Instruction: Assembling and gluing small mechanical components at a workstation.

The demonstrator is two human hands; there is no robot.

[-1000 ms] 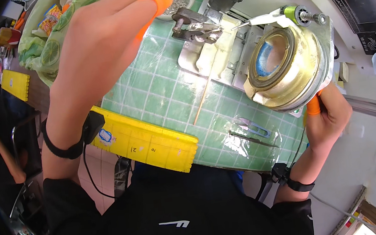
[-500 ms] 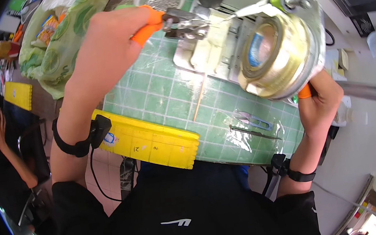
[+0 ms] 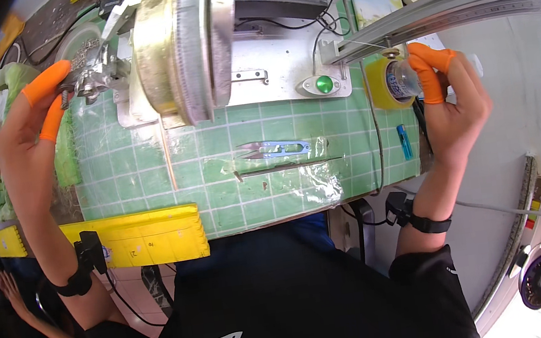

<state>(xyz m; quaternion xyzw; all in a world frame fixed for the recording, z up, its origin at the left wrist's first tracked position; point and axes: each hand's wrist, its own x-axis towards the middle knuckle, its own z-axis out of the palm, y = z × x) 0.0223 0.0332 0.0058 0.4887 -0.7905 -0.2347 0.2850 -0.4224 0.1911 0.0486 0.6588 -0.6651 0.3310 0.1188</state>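
At the far left, orange finger cots cover two fingertips of my left hand (image 3: 24, 140). Those fingertips close on the end of a small metal clamp (image 3: 91, 82) with a spring and screws, next to a large metal wheel (image 3: 190, 49). On the right, my right hand (image 3: 455, 93) has its orange-covered fingers drawn together; whatever lies between them is hidden. Beside them stands a yellow-and-clear bottle (image 3: 387, 82) with a printed label, partly covered by the fingers. A small brass pulley (image 3: 390, 52) sits just above it on a metal rail (image 3: 441, 10).
Blue thread snips (image 3: 275, 148) and a thin dark metal tool (image 3: 287, 167) lie on the green gridded mat (image 3: 234, 204). A wooden stick (image 3: 168, 155), a blue lighter (image 3: 405, 142) and a green button (image 3: 324, 85) are nearby. A yellow ruler-like strip (image 3: 150, 239) overhangs the front edge.
My view has swung right, so the wheel and mat appear farther left. My right hand has moved from beside the wheel out to the bottle and pulley. My left stays at the clamp.
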